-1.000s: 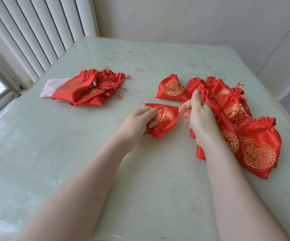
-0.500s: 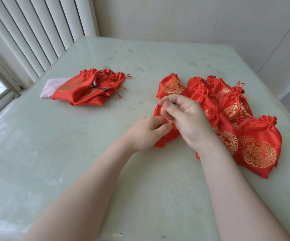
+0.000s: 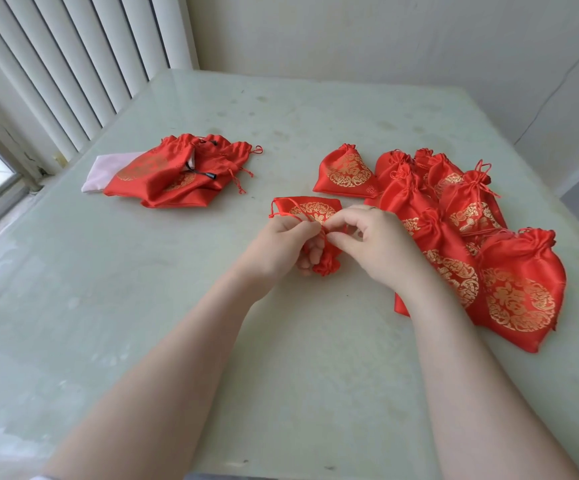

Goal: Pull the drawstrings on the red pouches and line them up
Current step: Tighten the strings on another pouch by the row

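Both hands have dropped lower-centre, left hand (image 3: pixel 283 245) and right hand (image 3: pixel 373 245) pinching one red pouch (image 3: pixel 310 211)'s drawstring (image 3: pixel 322 233); cinched row (image 3: pixel 454 220) right, unpulled pile (image 3: pixel 173 171) upper left waits.

red satin, gold print, pale green worktop

the pouch in hand (image 3: pixel 310 210) was bright red with a round gold floral print, and the row of pouches (image 3: pixel 461 237) on the right carried the same gold medallions on red. the pile of pouches (image 3: pixel 173 174) on the left was red with duller gold circles and black cord tips, over a pale pink cloth (image 3: pixel 102 173). the worktop (image 3: pixel 142 306) was pale green, the blinds (image 3: pixel 73 64) white.
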Tool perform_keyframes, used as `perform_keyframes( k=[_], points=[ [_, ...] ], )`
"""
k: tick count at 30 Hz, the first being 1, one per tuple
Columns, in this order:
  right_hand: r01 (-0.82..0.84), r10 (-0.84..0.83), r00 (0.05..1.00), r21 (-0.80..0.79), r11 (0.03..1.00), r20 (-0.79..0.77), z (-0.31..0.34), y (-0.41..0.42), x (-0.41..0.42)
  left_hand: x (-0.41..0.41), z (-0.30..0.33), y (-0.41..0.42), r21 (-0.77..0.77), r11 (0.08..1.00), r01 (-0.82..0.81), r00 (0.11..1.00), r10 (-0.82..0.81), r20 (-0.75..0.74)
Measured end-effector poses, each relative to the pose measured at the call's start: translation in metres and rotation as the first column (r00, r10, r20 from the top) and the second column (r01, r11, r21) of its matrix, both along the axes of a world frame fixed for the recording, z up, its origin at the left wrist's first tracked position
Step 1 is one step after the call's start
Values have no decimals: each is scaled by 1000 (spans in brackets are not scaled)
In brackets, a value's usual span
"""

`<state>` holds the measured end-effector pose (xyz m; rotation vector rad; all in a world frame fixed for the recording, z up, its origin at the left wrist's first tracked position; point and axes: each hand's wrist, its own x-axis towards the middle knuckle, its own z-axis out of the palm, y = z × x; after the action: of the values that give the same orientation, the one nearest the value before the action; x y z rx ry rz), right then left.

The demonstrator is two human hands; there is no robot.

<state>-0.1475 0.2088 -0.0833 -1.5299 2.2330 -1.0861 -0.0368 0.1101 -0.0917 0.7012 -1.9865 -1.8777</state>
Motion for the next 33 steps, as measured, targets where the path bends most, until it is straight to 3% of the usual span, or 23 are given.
perform_keyframes(
  k=[5, 10, 16, 21, 25, 30, 33],
  points=[
    [68, -76, 992, -86, 994, -103, -4, -2, -3, 0, 1, 2, 9, 1000, 0, 1000, 0, 2],
    [51, -51, 999, -138, 989, 4, 6, -1, 2, -2, 3, 5, 56, 998, -19, 999, 17, 38],
    [-112, 107, 992, 67, 991, 65, 7, 3, 7, 2, 2, -3, 152, 988, -21, 1000, 19, 12],
    [35, -28, 991, -51, 998, 131, 5, 4, -2, 3, 1, -4, 129, 991, 13, 1000, -14, 8],
    [-8, 8, 1000, 18, 1000, -13, -2, 1, -3, 4, -1, -4, 58, 997, 52, 998, -53, 21],
    [-13, 14, 999, 11, 1000, -41, -4, -1, -1, 6, 0, -4, 4, 999, 48, 997, -48, 61],
    [-10, 11, 1000, 32, 999, -27, -4, -1, -2, 5, -4, -7, -272, 962, -29, 993, 60, 105]
  ],
)
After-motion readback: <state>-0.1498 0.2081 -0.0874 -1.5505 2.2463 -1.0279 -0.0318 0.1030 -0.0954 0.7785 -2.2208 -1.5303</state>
